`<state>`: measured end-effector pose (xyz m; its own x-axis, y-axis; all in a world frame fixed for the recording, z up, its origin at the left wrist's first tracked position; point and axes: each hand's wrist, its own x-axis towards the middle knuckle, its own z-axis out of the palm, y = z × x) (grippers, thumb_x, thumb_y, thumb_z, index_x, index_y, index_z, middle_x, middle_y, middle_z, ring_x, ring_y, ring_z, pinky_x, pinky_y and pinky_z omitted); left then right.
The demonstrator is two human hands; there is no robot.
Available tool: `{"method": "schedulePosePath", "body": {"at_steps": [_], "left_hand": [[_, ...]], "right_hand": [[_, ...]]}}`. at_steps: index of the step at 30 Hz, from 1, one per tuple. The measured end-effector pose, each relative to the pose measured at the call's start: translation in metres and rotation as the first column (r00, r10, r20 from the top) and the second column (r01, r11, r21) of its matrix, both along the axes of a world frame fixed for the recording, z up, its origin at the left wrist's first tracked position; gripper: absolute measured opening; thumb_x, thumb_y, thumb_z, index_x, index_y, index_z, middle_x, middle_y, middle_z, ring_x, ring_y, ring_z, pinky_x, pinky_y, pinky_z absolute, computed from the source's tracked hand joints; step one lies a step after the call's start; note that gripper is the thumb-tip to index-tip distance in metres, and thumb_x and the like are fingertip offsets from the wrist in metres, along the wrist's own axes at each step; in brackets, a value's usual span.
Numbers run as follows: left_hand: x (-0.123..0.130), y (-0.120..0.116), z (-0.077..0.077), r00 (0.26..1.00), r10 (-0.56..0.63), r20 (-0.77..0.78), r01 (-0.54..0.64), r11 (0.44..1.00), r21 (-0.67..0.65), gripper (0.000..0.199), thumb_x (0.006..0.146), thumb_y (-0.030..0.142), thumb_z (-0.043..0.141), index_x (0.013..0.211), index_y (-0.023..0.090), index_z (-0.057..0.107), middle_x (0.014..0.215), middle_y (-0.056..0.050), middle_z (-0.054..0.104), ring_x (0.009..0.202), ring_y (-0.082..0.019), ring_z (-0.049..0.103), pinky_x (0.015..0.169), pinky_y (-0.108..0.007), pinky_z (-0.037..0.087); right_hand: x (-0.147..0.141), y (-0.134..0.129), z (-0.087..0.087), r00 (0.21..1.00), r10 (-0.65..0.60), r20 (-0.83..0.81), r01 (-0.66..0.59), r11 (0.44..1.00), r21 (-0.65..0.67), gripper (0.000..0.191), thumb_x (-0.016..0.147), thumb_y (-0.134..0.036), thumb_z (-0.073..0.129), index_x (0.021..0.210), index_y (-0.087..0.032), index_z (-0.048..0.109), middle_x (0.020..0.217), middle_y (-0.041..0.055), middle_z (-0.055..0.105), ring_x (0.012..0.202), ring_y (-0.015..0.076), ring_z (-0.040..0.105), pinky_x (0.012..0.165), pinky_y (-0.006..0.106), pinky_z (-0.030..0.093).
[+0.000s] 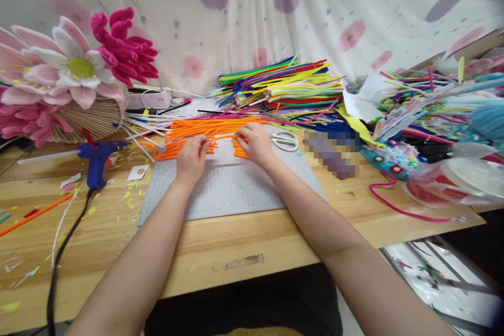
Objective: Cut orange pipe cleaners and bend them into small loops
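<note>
My left hand (190,158) is closed in a pinch at the end of an orange pipe cleaner (225,136). The fingers of my right hand (255,143) close on the same pipe cleaner a short way to the right, partly hiding it. Behind both hands lies a row of long orange pipe cleaners (220,125). Shorter orange pieces (167,154) rest beside my left hand, and another small group (240,149) sits under my right fingers. All this is at the far edge of a grey cutting mat (236,194). White-handled scissors (289,142) lie right of my right hand.
A blue glue gun (96,160) with its black cord lies left of the mat among paper scraps. Plush flowers (81,67) stand behind it. Bundled coloured pipe cleaners (291,84) are piled at the back. Craft clutter and a plastic-wrapped tub (460,181) fill the right side.
</note>
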<state>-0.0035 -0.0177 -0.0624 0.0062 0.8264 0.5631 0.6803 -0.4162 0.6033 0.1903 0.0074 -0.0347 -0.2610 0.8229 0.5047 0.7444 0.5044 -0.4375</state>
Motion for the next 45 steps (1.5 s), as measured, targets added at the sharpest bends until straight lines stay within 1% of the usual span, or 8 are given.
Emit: {"method": "schedulePosePath", "body": {"at_steps": [3, 5, 10, 16, 23, 31, 39, 45], "left_hand": [[0.002, 0.000, -0.001, 0.992, 0.024, 0.126, -0.020, 0.999, -0.037, 0.022, 0.081, 0.034, 0.049, 0.091, 0.020, 0.062, 0.098, -0.007, 0.063, 0.098, -0.020, 0.054, 0.090, -0.031, 0.037], [0.007, -0.001, -0.002, 0.963, 0.040, 0.266, -0.012, 0.994, -0.106, 0.022, 0.078, 0.036, 0.052, 0.088, 0.020, 0.064, 0.093, -0.006, 0.064, 0.090, -0.019, 0.058, 0.082, -0.029, 0.043], [0.032, -0.007, -0.003, 0.743, 0.018, 0.669, 0.297, 0.887, -0.354, 0.023, 0.075, 0.034, 0.056, 0.088, 0.016, 0.063, 0.078, -0.005, 0.064, 0.056, -0.011, 0.057, 0.048, -0.021, 0.046], [0.046, -0.013, -0.003, 0.585, 0.056, 0.809, 0.537, 0.720, -0.439, 0.026, 0.072, 0.014, 0.060, 0.098, 0.013, 0.062, 0.077, -0.004, 0.066, 0.066, -0.012, 0.065, 0.064, -0.026, 0.053], [0.045, -0.015, 0.001, 0.577, 0.102, 0.810, 0.516, 0.724, -0.458, 0.029, 0.070, 0.014, 0.063, 0.099, 0.011, 0.062, 0.075, -0.003, 0.067, 0.064, -0.012, 0.065, 0.060, -0.024, 0.054], [0.038, -0.019, 0.015, 0.475, 0.224, 0.851, 0.685, 0.514, -0.517, 0.010, 0.079, 0.013, 0.055, 0.078, 0.010, 0.064, 0.066, -0.002, 0.063, 0.052, -0.005, 0.058, 0.045, -0.013, 0.048], [0.034, -0.018, 0.019, 0.415, 0.349, 0.841, 0.751, 0.390, -0.532, 0.015, 0.083, 0.012, 0.049, 0.073, 0.010, 0.059, 0.057, 0.001, 0.055, 0.043, -0.003, 0.053, 0.037, -0.009, 0.043], [0.035, -0.019, 0.025, 0.248, 0.483, 0.840, 0.815, 0.364, -0.450, 0.021, 0.087, 0.008, 0.038, 0.076, 0.009, 0.056, 0.056, 0.002, 0.051, 0.041, -0.001, 0.050, 0.041, -0.009, 0.047]], "right_hand": [[0.001, 0.003, 0.006, 0.941, 0.063, -0.331, -0.146, 0.961, -0.233, 0.016, 0.075, -0.031, 0.058, 0.070, -0.016, 0.059, 0.069, 0.0025, 0.057, 0.065, 0.0137, 0.050, 0.064, 0.029, 0.040], [0.001, 0.002, 0.006, 0.830, 0.082, -0.552, -0.339, 0.860, -0.382, 0.020, 0.072, -0.035, 0.061, 0.070, -0.016, 0.056, 0.062, -0.0006, 0.054, 0.057, 0.0110, 0.049, 0.058, 0.027, 0.042], [0.000, 0.001, -0.003, 0.596, -0.022, -0.803, -0.611, 0.637, -0.471, 0.031, 0.059, -0.036, 0.070, 0.078, -0.018, 0.052, 0.062, -0.0037, 0.056, 0.057, 0.0090, 0.054, 0.059, 0.026, 0.048], [-0.001, 0.004, -0.012, 0.646, -0.010, -0.763, -0.546, 0.693, -0.471, 0.031, 0.059, -0.032, 0.070, 0.077, -0.017, 0.049, 0.060, -0.0061, 0.054, 0.048, 0.0048, 0.046, 0.044, 0.018, 0.036], [-0.004, 0.004, -0.013, 0.675, 0.064, -0.736, -0.565, 0.686, -0.459, 0.030, 0.058, -0.033, 0.070, 0.071, -0.016, 0.049, 0.057, -0.0065, 0.051, 0.047, 0.0043, 0.042, 0.044, 0.019, 0.033], [-0.004, 0.002, -0.014, 0.574, 0.062, -0.817, -0.637, 0.661, -0.397, 0.026, 0.060, -0.031, 0.070, 0.074, -0.016, 0.054, 0.066, -0.0046, 0.056, 0.056, 0.0062, 0.051, 0.052, 0.020, 0.042], [-0.011, 0.001, -0.021, 0.478, 0.070, -0.876, -0.701, 0.631, -0.333, 0.027, 0.060, -0.031, 0.071, 0.075, -0.016, 0.054, 0.067, -0.0042, 0.058, 0.057, 0.0072, 0.055, 0.056, 0.022, 0.044], [-0.011, 0.001, -0.022, 0.396, -0.025, -0.918, -0.711, 0.624, -0.323, 0.029, 0.059, -0.031, 0.073, 0.070, -0.017, 0.049, 0.062, -0.0062, 0.054, 0.054, 0.0052, 0.051, 0.056, 0.021, 0.042]]}}
